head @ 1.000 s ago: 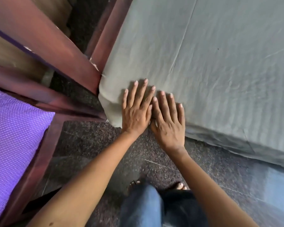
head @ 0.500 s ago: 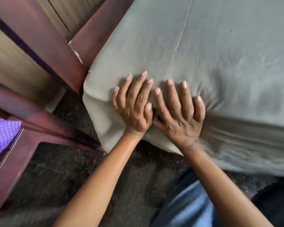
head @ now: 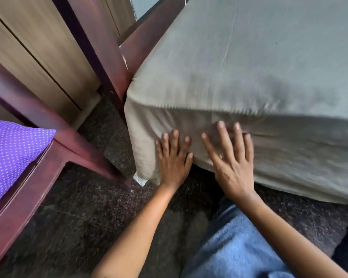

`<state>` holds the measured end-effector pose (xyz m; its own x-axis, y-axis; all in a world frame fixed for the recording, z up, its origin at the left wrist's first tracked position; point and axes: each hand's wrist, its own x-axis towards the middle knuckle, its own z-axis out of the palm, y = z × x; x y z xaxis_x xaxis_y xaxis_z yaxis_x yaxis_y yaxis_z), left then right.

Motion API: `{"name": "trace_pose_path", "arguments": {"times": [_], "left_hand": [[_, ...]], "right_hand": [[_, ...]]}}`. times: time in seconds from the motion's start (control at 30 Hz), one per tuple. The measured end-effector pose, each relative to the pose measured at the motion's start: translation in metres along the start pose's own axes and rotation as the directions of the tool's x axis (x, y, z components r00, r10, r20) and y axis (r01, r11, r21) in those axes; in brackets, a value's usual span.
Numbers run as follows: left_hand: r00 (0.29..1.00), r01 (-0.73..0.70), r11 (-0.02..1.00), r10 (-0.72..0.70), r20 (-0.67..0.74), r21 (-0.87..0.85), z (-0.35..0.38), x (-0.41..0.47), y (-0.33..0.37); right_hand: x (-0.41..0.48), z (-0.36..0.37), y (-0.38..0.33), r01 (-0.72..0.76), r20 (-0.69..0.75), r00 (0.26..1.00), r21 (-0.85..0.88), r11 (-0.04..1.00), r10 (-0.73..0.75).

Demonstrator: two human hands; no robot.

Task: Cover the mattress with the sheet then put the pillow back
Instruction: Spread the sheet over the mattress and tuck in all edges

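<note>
Dark floor point(head: 78, 217), sheet point(head: 249, 67) under flat fingers point(head: 225, 139)

A grey-green sheet point(head: 249, 67) covers the mattress point(head: 301, 157), smooth on top and creased down the near side, wrapping its near left corner. A purple, white-dotted pillow point(head: 10, 157) lies well apart at left.

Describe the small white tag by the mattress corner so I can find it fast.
Find the large grey-green cloth sheet and follow its near left corner down towards the dark speckled floor. The small white tag hangs at the bottom hem there, just left of the left hand. Unlike the plain sheet, it is white with faint print.
</note>
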<state>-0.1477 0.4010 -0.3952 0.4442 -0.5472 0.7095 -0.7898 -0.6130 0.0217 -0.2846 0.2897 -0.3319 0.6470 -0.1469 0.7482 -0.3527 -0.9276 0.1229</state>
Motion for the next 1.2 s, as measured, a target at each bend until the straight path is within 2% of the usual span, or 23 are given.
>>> {"name": "trace_pose_path", "arguments": {"times": [0.07, 0.13, 0.2, 0.27, 0.33, 0.37, 0.43, 0.5, 0.63, 0.77, 0.8, 0.9, 0.97, 1.03, 1.07, 1.1, 1.13, 1.17, 1.2], "left_hand": [[0.995, 0.011, 0.999, -0.015, 0.097, 0.035, 0.001, -0.024, -0.003], [0.985, 0.016, 0.999, -0.009, 0.170, -0.041, -0.011, -0.035, -0.003], [0.986, 0.084, 0.972, -0.050, 0.157, -0.220, -0.030, -0.031, -0.001], [0.965, 0.254, 0.871, -0.255, 0.054, -0.420, -0.048, -0.017, -0.005], [0.845, 0.440, 0.728, -0.534, -0.032, -0.526, -0.058, -0.001, -0.015], [0.776, 0.509, 0.668, -0.629, -0.047, -0.542, -0.059, 0.006, -0.021], [0.659, 0.619, 0.516, -0.751, 0.034, -0.593, -0.056, 0.015, -0.035], [0.585, 0.679, 0.416, -0.804, 0.104, -0.606, -0.055, 0.020, -0.046], [0.557, 0.725, 0.414, -0.823, 0.113, -0.551, -0.057, 0.008, -0.058], [0.571, 0.687, 0.241, -0.762, 0.304, -0.685, -0.075, -0.006, -0.056], [0.583, 0.686, 0.225, -0.739, 0.338, -0.692, -0.076, -0.008, -0.057], [0.624, 0.656, 0.269, -0.720, 0.305, -0.705, -0.079, -0.008, -0.064], [0.613, 0.664, 0.302, -0.744, 0.267, -0.684, -0.076, -0.010, -0.068], [0.608, 0.694, 0.335, -0.746, 0.271, -0.637, -0.077, -0.011, -0.069], [0.615, 0.692, 0.352, -0.744, 0.259, -0.631, -0.079, -0.012, -0.068], [0.624, 0.678, 0.364, -0.745, 0.238, -0.638, -0.082, -0.013, -0.069], [0.638, 0.662, 0.379, -0.737, 0.222, -0.647, -0.084, -0.015, -0.069], [0.658, 0.652, 0.389, -0.718, 0.229, -0.651, -0.088, -0.018, -0.070], [0.677, 0.654, 0.385, -0.683, 0.276, -0.651, -0.091, -0.021, -0.072]], "right_hand": [[-0.022, 0.011, -0.006, 0.058, 0.045, 0.997, -0.007, 0.998, -0.058], [-0.038, 0.019, -0.008, 0.112, 0.133, 0.985, -0.007, 0.994, -0.110], [-0.047, 0.025, -0.010, 0.147, 0.241, 0.960, 0.002, 0.989, -0.143], [-0.048, 0.025, -0.013, 0.121, 0.303, 0.945, 0.032, 0.992, -0.125], [-0.044, 0.023, -0.022, 0.069, 0.333, 0.938, 0.073, 0.995, -0.090], [-0.041, 0.021, -0.028, 0.050, 0.351, 0.933, 0.099, 0.994, -0.082], [-0.035, 0.019, -0.040, 0.013, 0.392, 0.917, 0.154, 0.988, -0.073], [-0.026, 0.019, -0.048, -0.036, 0.428, 0.903, 0.173, 0.984, -0.043], [-0.016, 0.021, -0.057, -0.118, 0.477, 0.878, 0.128, 0.985, 0.044], [-0.021, 0.019, -0.055, -0.129, 0.493, 0.869, 0.131, 0.983, 0.048], [-0.021, 0.019, -0.055, -0.131, 0.496, 0.867, 0.133, 0.982, 0.048], [-0.021, 0.016, -0.057, -0.180, 0.494, 0.866, 0.157, 0.971, 0.081], [-0.018, 0.015, -0.062, -0.224, 0.485, 0.871, 0.263, 0.939, 0.072], [-0.008, 0.013, -0.072, -0.260, 0.529, 0.848, 0.400, 0.879, 0.010], [-0.001, 0.013, -0.079, -0.337, 0.583, 0.813, 0.456, 0.824, 0.010], [0.009, 0.013, -0.086, -0.471, 0.650, 0.758, 0.501, 0.726, 0.044], [0.019, 0.013, -0.094, -0.626, 0.711, 0.696, 0.530, 0.572, 0.102], [0.030, 0.013, -0.103, -0.756, 0.771, 0.620, 0.536, 0.376, 0.148], [0.039, 0.013, -0.110, -0.832, 0.817, 0.552, 0.526, 0.177, 0.168]]}}
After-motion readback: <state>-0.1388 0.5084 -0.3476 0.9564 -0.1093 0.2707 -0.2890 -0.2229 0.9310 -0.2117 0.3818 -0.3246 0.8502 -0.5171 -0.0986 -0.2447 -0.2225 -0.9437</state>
